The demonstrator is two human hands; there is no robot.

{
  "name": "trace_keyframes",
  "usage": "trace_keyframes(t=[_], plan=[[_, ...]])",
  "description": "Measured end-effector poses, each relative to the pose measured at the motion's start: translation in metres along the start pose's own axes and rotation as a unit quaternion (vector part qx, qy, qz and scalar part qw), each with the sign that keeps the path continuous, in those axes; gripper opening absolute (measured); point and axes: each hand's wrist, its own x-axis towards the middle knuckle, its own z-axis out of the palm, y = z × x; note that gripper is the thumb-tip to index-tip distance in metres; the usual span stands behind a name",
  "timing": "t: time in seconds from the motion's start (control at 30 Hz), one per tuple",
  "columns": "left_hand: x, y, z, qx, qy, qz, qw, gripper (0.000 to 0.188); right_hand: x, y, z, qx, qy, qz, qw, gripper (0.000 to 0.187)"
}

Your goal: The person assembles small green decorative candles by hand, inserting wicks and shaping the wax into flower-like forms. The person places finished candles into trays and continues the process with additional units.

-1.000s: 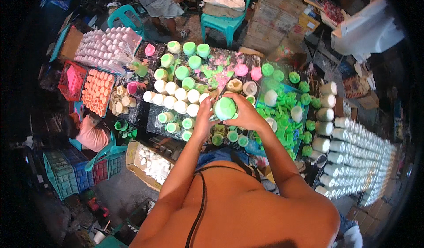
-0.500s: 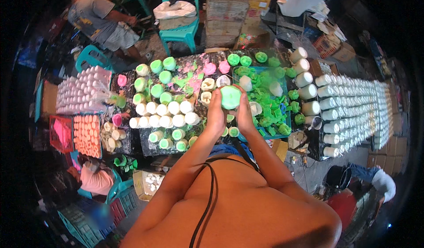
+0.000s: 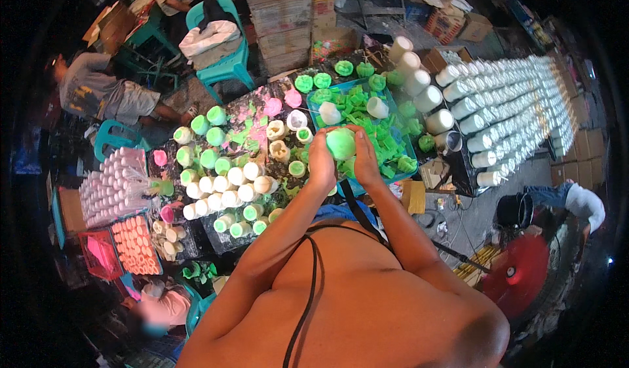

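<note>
Left hand (image 3: 321, 161) and right hand (image 3: 365, 158) clasped a green candle (image 3: 341, 143) between closed fingers, blue tray (image 3: 386, 171) just beyond.

A paint-splashed work table (image 3: 259, 116) carries rows of white and green-topped cups (image 3: 219, 184), with a blue tray of green pieces (image 3: 386, 116) just beside them. To the right, long rows of white cylinders (image 3: 517, 106) run away — many deep. A teal plastic chair (image 3: 226, 66) stands behind the table, stacked cardboard boxes (image 3: 282, 14) beside it. A red fan (image 3: 517, 276) sits at lower right — near a black bucket (image 3: 512, 209).
</note>
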Motion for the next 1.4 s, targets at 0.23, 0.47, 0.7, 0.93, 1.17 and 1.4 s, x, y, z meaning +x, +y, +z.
trace_keyframes(t=[0.23, 0.47, 0.7, 0.93, 1.17, 1.4], plan=[[0.004, -0.022, 0.017, 0.064, -0.030, -0.005, 0.997, 0.026, -0.002, 0.009, -0.033, 0.097, 0.012, 0.116, 0.988, 0.038], [0.017, -0.048, 0.027, 0.076, 0.028, -0.029, 0.996, 0.023, -0.003, 0.048, -0.042, 0.022, 0.086, 0.032, 0.996, 0.030], [0.022, -0.035, 0.034, 0.099, 0.039, -0.072, 0.992, 0.022, 0.008, 0.010, -0.047, 0.098, 0.065, 0.177, 0.977, 0.030], [0.035, -0.062, 0.017, 0.171, 0.018, 0.018, 0.985, 0.018, 0.016, 0.033, -0.045, 0.041, 0.085, 0.124, 0.988, 0.026], [0.045, -0.052, 0.017, 0.133, 0.067, -0.066, 0.987, 0.029, 0.030, 0.039, -0.049, 0.062, 0.046, 0.185, 0.980, 0.029], [0.035, -0.053, 0.021, 0.244, -0.052, 0.038, 0.968, 0.031, 0.036, 0.029, -0.063, 0.053, 0.017, 0.220, 0.974, 0.039]])
